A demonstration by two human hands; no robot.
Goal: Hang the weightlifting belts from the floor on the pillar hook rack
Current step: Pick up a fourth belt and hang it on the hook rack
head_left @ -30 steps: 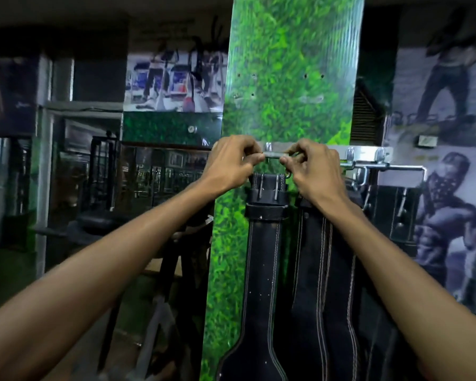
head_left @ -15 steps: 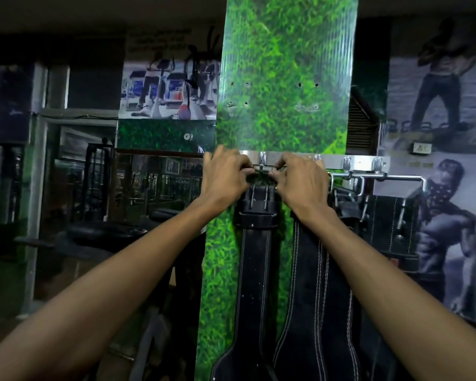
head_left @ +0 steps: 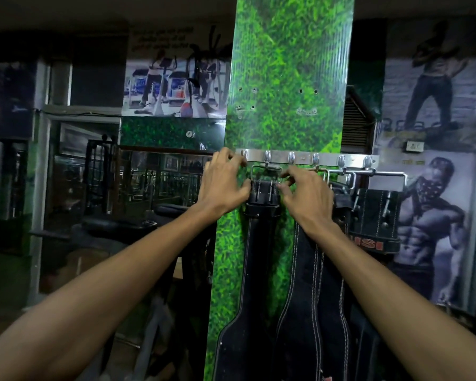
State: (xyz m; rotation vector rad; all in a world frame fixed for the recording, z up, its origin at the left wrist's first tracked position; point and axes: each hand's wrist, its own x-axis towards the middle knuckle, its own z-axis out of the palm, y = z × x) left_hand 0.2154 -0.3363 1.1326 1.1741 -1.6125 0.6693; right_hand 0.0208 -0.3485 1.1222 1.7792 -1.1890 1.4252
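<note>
The black leather weightlifting belt with white stitching [head_left: 254, 259] hangs against the green grass-patterned pillar [head_left: 289, 78], its metal buckle frame [head_left: 265, 169] looped over the second hook of the steel hook rack [head_left: 302, 158]. My left hand [head_left: 223, 185] has loosely spread fingers, the thumb touching the belt's left edge just under the buckle. My right hand [head_left: 305, 193] is half-curled at the right edge; I cannot tell whether it pinches the buckle or only steadies it. Neither seems to bear the weight.

To finish well, I judge I should check the frame sits deep in the hook's curve, then ease both hands off evenly so the belt settles straight rather than swinging into the wider black belt [head_left: 308, 284] hanging just beside it. More belts [head_left: 374, 215] hang further right from a chrome bar [head_left: 379, 174].
</note>
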